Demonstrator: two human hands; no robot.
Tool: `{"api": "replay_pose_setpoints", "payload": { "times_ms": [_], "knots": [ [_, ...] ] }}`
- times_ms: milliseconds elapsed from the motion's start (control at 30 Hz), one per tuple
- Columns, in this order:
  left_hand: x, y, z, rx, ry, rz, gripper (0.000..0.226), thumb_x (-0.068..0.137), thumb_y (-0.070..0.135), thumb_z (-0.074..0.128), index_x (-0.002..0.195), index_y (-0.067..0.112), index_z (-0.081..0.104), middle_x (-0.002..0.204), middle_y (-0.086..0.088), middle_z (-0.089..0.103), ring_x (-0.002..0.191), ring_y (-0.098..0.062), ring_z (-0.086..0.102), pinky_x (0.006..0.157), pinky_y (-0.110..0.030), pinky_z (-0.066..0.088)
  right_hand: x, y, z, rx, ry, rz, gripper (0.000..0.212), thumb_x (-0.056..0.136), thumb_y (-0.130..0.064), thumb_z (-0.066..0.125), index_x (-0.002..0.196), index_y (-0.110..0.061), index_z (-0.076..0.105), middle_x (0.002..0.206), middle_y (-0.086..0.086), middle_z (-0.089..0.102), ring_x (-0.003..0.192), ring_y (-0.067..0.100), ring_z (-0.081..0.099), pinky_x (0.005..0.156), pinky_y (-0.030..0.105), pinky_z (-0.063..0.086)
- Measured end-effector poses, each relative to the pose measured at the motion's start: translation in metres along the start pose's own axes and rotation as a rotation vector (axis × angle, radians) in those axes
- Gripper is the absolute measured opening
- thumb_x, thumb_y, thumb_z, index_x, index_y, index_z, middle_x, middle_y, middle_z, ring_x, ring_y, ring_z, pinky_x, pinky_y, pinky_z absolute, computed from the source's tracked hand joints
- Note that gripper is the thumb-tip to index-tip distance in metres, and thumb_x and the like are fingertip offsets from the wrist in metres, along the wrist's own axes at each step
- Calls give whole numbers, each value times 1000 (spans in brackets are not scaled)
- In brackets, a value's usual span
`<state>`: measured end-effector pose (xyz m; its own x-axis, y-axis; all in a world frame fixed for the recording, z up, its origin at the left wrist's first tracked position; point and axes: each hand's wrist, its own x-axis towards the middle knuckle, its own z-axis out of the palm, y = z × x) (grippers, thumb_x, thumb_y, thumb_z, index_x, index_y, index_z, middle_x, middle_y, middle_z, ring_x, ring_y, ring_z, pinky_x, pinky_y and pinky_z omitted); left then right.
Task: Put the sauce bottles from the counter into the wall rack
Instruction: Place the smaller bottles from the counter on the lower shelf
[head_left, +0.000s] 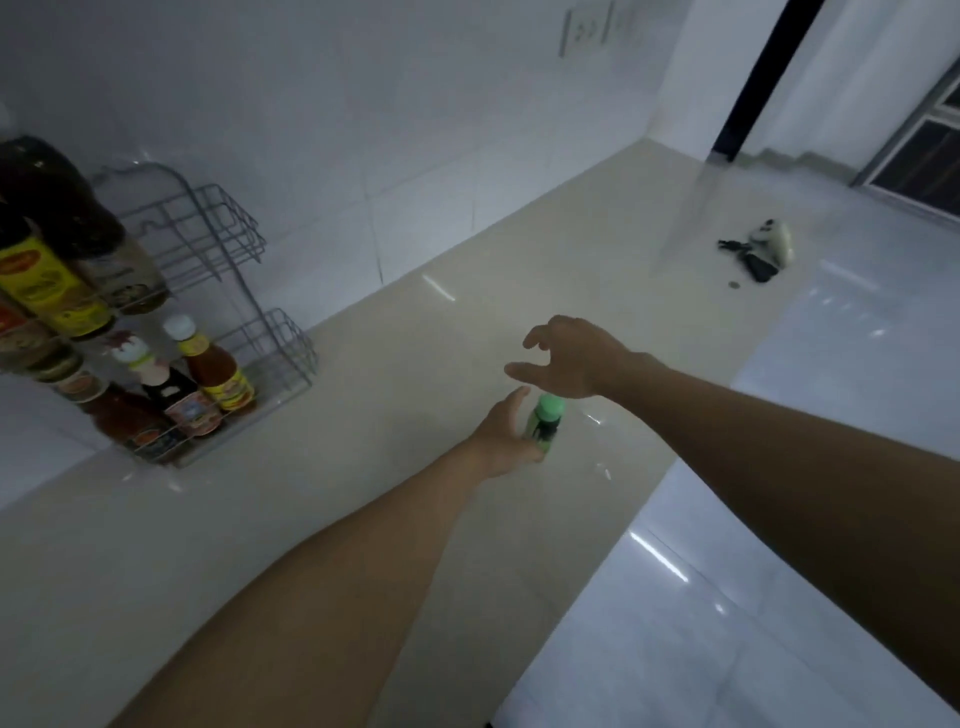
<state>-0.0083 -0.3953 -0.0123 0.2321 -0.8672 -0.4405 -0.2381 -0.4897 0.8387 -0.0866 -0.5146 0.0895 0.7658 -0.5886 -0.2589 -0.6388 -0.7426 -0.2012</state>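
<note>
A small green-capped bottle (546, 423) stands on the beige counter (363, 493), near its front edge. My left hand (506, 434) wraps around its left side and grips it. Just above and behind the bottle, my right hand (566, 358) hovers with its fingers spread and holds nothing. The wire wall rack (228, 291) hangs on the white tiled wall at the left. Its lower shelf holds several sauce bottles, among them an orange one with a white cap (213, 364). A big dark bottle with a yellow label (47, 260) stands on a shelf above.
The counter runs away to the far right corner. Beyond its edge lies the glossy white floor (779, 571). Some small dark and pale items (763, 249) sit on the floor in the distance. A wall socket (584, 31) is high on the tiles.
</note>
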Motion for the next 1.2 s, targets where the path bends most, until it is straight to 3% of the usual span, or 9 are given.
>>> {"api": "replay_pose_setpoints", "payload": {
  "times_ms": [100,267,367,500,600,667,833,1000,1200],
  "knots": [
    [11,7,19,21,-14,29,64,84,15,69,143,12,43,124,-4,56,114,-20,55,83,-28,45,-11,16,17,-6,-116,27,68,85,-70,53,136,-25,54,124,6,54,122,26,50,101,39,43],
    [20,8,31,174,117,70,38,94,14,54,131,7,54,125,-18,64,115,-36,62,87,-35,50,-15,24,45,20,-151,-3,42,95,-42,58,126,-14,63,122,11,62,115,29,54,96,39,45],
    [15,5,29,165,121,98,35,96,17,55,129,7,54,122,-12,63,112,-30,62,90,-35,49,-13,22,43,6,-135,-30,37,96,-38,57,121,-12,65,117,11,62,112,29,55,94,39,47],
    [2,-1,15,-38,177,63,34,91,36,65,120,22,56,101,5,62,91,-15,60,79,-30,49,-4,12,25,7,-121,-115,38,97,-42,52,115,-13,67,114,6,64,107,27,58,91,38,48],
    [-9,1,-8,-146,254,89,32,80,41,69,105,23,60,90,3,64,81,-17,60,72,-36,51,6,-4,2,74,-75,-185,38,97,-44,48,100,-12,68,90,-1,68,91,23,63,84,40,51],
    [-17,5,-26,-192,287,98,31,76,38,72,97,20,60,86,0,64,76,-17,60,69,-36,49,10,-21,-13,107,-46,-240,42,98,-46,46,94,-9,66,77,0,66,80,22,62,77,39,51],
    [-42,16,-66,-308,378,129,16,73,14,72,79,14,57,69,-6,64,63,-20,63,65,-33,51,21,-65,-39,53,38,-414,41,98,-44,45,80,-11,60,72,4,61,71,22,57,64,37,45],
    [-69,18,-95,-330,542,159,19,64,21,70,71,13,54,55,-4,58,50,-19,54,56,-28,44,25,-111,-63,62,51,-526,27,97,-40,49,78,-22,56,67,-5,58,63,11,52,58,30,39],
    [-97,17,-115,-317,737,150,21,68,22,68,65,17,48,58,1,54,55,-18,51,51,-33,41,32,-167,-56,-139,80,-449,50,97,-46,34,59,-14,45,65,5,54,65,24,54,57,31,37]
  ]
}}
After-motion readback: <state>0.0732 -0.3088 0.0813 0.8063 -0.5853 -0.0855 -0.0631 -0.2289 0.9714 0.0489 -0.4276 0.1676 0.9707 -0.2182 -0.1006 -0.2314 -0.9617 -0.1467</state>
